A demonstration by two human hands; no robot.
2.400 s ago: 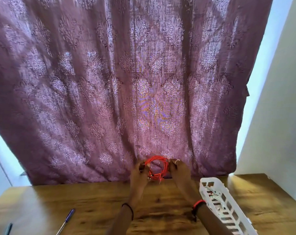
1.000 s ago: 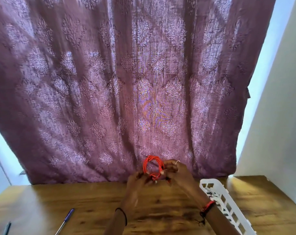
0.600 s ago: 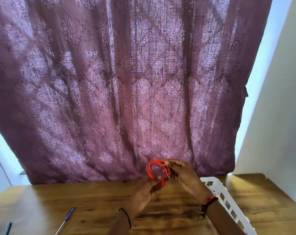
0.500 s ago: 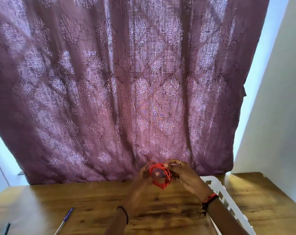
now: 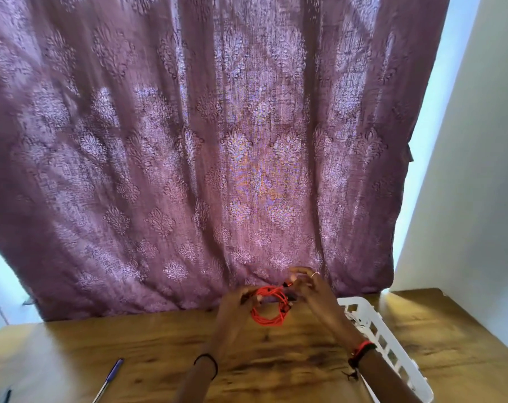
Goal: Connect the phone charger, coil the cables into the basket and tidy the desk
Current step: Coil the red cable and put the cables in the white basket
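One coil (image 5: 267,323) lowered; two hands (image 5: 232,306) (image 5: 311,289) gripping.

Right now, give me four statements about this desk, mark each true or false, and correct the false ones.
1. The left hand and right hand both hold the red cable coil. True.
2. The coil lies inside the white basket. False: it is held above the wooden desk, left of the basket.
3. A blue pen lies on the desk to the left of the hands. True.
4. The curtain is green. False: it is purple and patterned.
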